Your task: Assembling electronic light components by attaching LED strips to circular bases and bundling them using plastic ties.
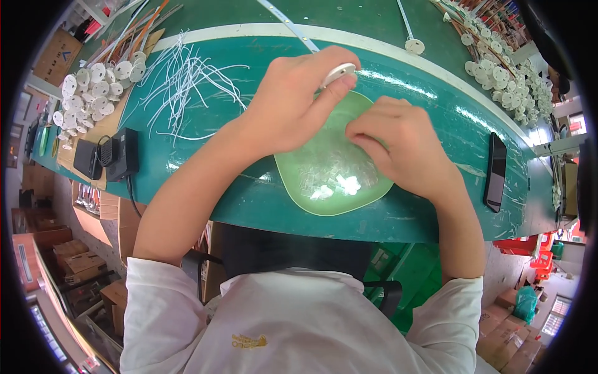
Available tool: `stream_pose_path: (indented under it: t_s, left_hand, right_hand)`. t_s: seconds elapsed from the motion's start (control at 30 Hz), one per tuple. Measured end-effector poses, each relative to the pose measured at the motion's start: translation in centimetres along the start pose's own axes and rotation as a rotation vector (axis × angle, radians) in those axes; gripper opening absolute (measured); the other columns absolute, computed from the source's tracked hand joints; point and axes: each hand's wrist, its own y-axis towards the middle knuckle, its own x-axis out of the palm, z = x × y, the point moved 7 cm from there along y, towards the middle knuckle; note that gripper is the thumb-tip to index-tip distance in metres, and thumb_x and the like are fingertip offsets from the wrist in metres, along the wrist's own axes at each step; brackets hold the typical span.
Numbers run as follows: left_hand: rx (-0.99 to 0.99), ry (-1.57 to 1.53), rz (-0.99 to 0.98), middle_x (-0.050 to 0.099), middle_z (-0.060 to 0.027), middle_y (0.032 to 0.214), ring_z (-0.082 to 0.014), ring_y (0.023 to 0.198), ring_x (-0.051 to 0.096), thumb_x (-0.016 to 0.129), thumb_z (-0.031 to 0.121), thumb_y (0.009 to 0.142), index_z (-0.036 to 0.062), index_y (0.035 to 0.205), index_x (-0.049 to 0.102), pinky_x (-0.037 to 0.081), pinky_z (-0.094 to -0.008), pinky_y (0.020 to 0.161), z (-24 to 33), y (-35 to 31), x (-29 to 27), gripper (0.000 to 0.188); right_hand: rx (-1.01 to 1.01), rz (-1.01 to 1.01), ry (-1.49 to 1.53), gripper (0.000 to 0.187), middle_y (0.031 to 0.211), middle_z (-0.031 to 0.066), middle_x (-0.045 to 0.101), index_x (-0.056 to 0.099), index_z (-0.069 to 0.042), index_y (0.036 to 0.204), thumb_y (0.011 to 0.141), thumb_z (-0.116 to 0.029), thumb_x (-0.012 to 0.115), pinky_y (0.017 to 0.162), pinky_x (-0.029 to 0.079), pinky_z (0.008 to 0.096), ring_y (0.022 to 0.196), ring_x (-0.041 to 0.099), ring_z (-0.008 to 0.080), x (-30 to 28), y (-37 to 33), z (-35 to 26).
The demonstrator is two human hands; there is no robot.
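Here's the white disc (338,75), up beyond the far end of the green tray (296,184), pinched between thumb and fingers of the left hand (293,103). A pale strip (288,22) slants down from the upper edge and goes out of sight behind that hand. The left wrist sits over the tray's left edge, back of the hand up, forearm reaching diagonally inward. Across to the right hand (398,137): it's over the tray's right side, palm down, thumb and forefinger pressed together, and whether anything sits between them I can't tell! Its forearm angles in from the lower right. Below both hands, small clear pieces (346,184) glint in the tray.
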Motion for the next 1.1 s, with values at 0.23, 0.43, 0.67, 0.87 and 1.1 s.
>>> stream_pose_path:
  t_s: [0.23,0.43,0.67,0.87,1.1]
  left_hand:
    - [-0.038,-0.435,0.146,0.07,-0.0097,0.098,-0.0169,0.096,0.068,0.066,-0.001,0.088,0.0024,0.112,0.059,0.052,-0.0306,0.085,1.0,-0.1,-1.1,0.026]
    - [0.051,-0.414,0.175,0.071,-0.0065,0.087,-0.0134,0.08,0.07,0.077,0.002,0.077,0.0043,0.095,0.064,0.055,-0.0275,0.075,1.9,-0.1,-1.4,0.022]
    - [-0.02,-0.345,0.212,0.07,-0.0056,0.084,-0.0117,0.076,0.068,0.077,0.002,0.077,0.0043,0.092,0.065,0.054,-0.0257,0.073,1.0,-0.1,-1.6,0.019]
    - [-0.041,-0.312,0.19,0.069,-0.0054,0.084,-0.0122,0.081,0.068,0.076,-0.003,0.078,0.0035,0.095,0.063,0.054,-0.0263,0.075,0.9,-0.1,-1.6,0.022]
    - [-0.014,-0.311,0.089,0.069,-0.0114,0.1,-0.0162,0.093,0.067,0.07,0.001,0.085,0.002,0.112,0.06,0.053,-0.03,0.083,0.9,-0.1,-0.9,0.029]
  right_hand:
    - [0.242,0.495,0.821,0.01,0.083,0.0047,0.071,0.074,0.0,0.093,0.084,-0.005,0.073,0.063,0.047,0.0243,0.073,0.062,0.0098,-2.0,-0.6,2.5]
    - [0.419,0.457,1.02,0.012,0.083,0.0052,0.07,0.073,0.0,0.095,0.083,-0.002,0.074,0.062,0.047,0.0212,0.073,0.062,0.0086,-1.4,-0.9,3.3]
    - [0.448,0.443,1.014,0.012,0.084,0.0064,0.071,0.072,0.001,0.095,0.084,-0.004,0.072,0.065,0.052,0.0248,0.075,0.066,0.0126,-0.9,-0.8,3.2]
    - [0.112,0.556,0.284,0.01,0.085,0.0115,0.071,0.07,0.002,0.093,0.084,-0.002,0.069,0.07,0.058,0.0291,0.075,0.07,0.0182,-3.3,-0.8,0.8]
    - [0.037,0.602,0.175,0.007,0.081,0.0115,0.07,0.068,0.002,0.089,0.081,0.002,0.069,0.063,0.055,0.0285,0.069,0.069,0.0211,-3.6,-1.1,0.5]
